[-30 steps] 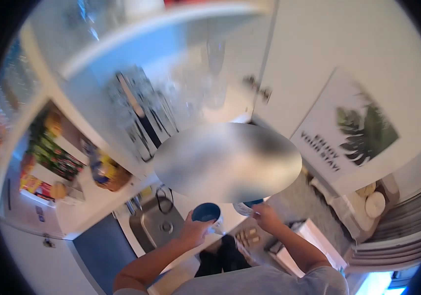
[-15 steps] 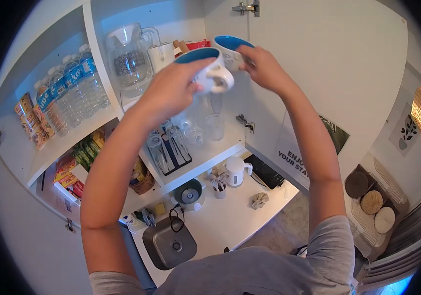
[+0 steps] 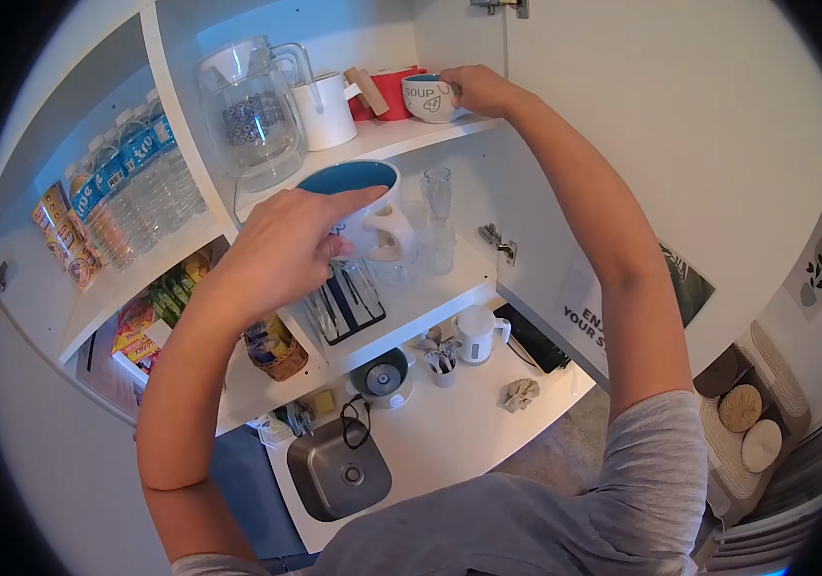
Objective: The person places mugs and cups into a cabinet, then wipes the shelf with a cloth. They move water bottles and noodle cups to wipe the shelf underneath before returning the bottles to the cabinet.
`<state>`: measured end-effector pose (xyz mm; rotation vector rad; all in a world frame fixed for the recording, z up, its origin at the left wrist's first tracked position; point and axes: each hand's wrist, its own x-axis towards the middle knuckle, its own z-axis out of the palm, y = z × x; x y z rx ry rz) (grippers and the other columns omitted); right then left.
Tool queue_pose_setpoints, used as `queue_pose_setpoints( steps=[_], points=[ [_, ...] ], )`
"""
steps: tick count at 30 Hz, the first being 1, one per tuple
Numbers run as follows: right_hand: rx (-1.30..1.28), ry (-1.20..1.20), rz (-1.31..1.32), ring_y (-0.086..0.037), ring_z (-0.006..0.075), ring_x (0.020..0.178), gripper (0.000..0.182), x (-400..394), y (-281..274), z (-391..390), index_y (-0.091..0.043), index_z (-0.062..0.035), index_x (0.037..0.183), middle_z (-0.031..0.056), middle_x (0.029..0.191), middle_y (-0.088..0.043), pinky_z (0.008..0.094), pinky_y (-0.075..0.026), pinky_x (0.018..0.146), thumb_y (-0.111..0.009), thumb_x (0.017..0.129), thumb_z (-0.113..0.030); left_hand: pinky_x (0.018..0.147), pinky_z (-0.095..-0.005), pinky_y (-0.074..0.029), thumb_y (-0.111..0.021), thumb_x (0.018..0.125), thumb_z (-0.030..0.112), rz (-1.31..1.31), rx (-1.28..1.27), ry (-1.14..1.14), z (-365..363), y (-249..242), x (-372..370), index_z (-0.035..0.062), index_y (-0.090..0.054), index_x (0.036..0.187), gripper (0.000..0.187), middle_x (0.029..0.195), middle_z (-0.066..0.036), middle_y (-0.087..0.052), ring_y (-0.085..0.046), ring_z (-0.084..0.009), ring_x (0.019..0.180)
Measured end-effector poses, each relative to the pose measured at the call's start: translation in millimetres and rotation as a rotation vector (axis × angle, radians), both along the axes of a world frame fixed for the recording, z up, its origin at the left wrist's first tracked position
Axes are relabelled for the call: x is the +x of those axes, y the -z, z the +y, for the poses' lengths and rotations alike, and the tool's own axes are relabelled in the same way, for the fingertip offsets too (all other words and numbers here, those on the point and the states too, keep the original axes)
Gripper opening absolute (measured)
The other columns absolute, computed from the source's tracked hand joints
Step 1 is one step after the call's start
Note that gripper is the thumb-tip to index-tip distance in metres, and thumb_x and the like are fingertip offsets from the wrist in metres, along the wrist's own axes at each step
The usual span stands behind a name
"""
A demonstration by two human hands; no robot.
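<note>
My left hand [image 3: 286,245] is closed on a large white mug [image 3: 370,227] with a blue inside, thumb and fingers over its rim and side. It hangs in the air in front of the cupboard, its handle toward the right. My right hand [image 3: 478,89] grips a white soup mug [image 3: 428,102] marked "SOUP", also blue inside, at its right side. That mug is at the right end of the upper shelf [image 3: 382,141], beside a red mug [image 3: 395,93]. Left of these are a white mug [image 3: 326,113] and a clear pitcher [image 3: 255,120].
Water bottles [image 3: 132,158] stand in the left compartment. Glasses [image 3: 438,216] and a cutlery tray [image 3: 351,309] occupy the shelf below. The open cupboard door [image 3: 641,125] is at the right. Underneath are a sink [image 3: 320,480], a white kettle [image 3: 476,338] and a utensil holder [image 3: 443,370].
My right hand has taken the soup mug back to the upper shelf, beside the red mug. My left hand has lowered its mug and shifted left, away from the other one.
</note>
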<state>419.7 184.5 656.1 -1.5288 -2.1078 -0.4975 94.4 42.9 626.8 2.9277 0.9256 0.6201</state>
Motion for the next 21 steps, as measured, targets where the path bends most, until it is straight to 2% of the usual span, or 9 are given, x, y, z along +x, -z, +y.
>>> queue_pose_setpoints(
  steps=[2,6,9,12,14,18,20,21],
  points=[
    [-0.045,0.078,-0.049,-0.060,0.0338,0.101,0.033,-1.0,-2.7,2.5,-0.064,-0.0048,0.105,0.0171,0.107,-0.065,0.0397,-0.047,0.088,-0.057,0.073,-0.001,0.073,-0.0408,-0.048,-0.057,0.075,-0.012,0.012,0.081,-0.001,0.0,-1.4,-0.1,0.0124,-0.053,0.132,0.062,0.091,-0.025,-0.063,-0.065,-0.0339,0.079],
    [-0.037,-0.004,-0.026,-0.061,0.0339,0.094,0.030,7.4,-1.5,14.1,-0.062,-0.0045,0.104,0.0176,0.099,-0.065,0.0403,-0.047,0.084,-0.061,0.074,-0.002,0.073,-0.0417,-0.048,-0.058,0.075,-0.010,-0.022,0.034,-0.012,3.9,-2.0,3.1,0.0128,-0.054,0.132,0.062,0.090,-0.025,-0.063,-0.063,-0.0346,0.078],
    [-0.068,0.034,-0.039,-0.061,0.0338,0.097,0.035,5.2,-4.1,15.2,-0.062,-0.0051,0.108,0.0171,0.104,-0.065,0.0394,-0.047,0.086,-0.063,0.073,-0.005,0.073,-0.0417,-0.048,-0.058,0.075,-0.010,0.004,0.011,-0.049,1.2,-3.3,4.5,0.0138,-0.053,0.132,0.062,0.088,-0.024,-0.063,-0.062,-0.0342,0.075],
    [-0.048,0.004,-0.029,-0.061,0.0331,0.102,0.043,-3.0,-13.0,12.3,-0.061,-0.0050,0.115,0.0175,0.111,-0.064,0.0379,-0.047,0.091,-0.066,0.073,-0.013,0.073,-0.0413,-0.048,-0.058,0.074,-0.009,-0.007,0.057,0.005,0.6,-0.5,3.4,0.0147,-0.053,0.132,0.063,0.088,-0.024,-0.063,-0.062,-0.0334,0.074],
    [0.078,-0.072,0.089,-0.059,0.0327,0.108,0.048,-24.6,-21.4,9.3,-0.059,-0.0039,0.120,0.0195,0.115,-0.062,0.0374,-0.045,0.095,-0.066,0.075,-0.019,0.074,-0.0419,-0.048,-0.056,0.075,-0.007,0.029,0.016,-0.025,-1.7,-1.4,4.4,0.0104,-0.056,0.128,0.056,0.088,-0.021,-0.065,-0.064,-0.0334,0.080],
    [0.097,-0.095,0.184,-0.057,0.0351,0.112,0.055,-65.6,-30.3,32.8,-0.056,-0.0036,0.123,0.0225,0.120,-0.059,0.0388,-0.044,0.096,-0.066,0.074,-0.026,0.073,-0.0406,-0.049,-0.057,0.074,-0.008,0.043,-0.009,-0.015,2.4,4.5,1.4,0.0143,-0.053,0.132,0.062,0.093,-0.023,-0.063,-0.064,-0.0320,0.076],
    [-0.002,-0.120,0.338,-0.055,0.0357,0.113,0.070,-82.0,-35.3,47.4,-0.052,-0.0048,0.128,0.0224,0.126,-0.055,0.0378,-0.045,0.094,-0.069,0.063,-0.024,0.073,-0.0405,-0.049,-0.056,0.074,-0.009,-0.006,-0.006,0.032,0.4,8.1,-2.2,0.0128,-0.054,0.131,0.061,0.094,-0.022,-0.064,-0.065,-0.0319,0.077],
    [-0.001,-0.129,0.336,-0.055,0.0357,0.113,0.070,-86.4,-39.0,51.9,-0.052,-0.0048,0.128,0.0224,0.126,-0.055,0.0378,-0.045,0.094,-0.069,0.063,-0.024,0.073,-0.0405,-0.049,-0.056,0.074,-0.009,-0.007,-0.003,0.023,-1.7,8.7,-4.4,0.0128,-0.054,0.131,0.061,0.094,-0.022,-0.064,-0.065,-0.0319,0.077]
  ],
)
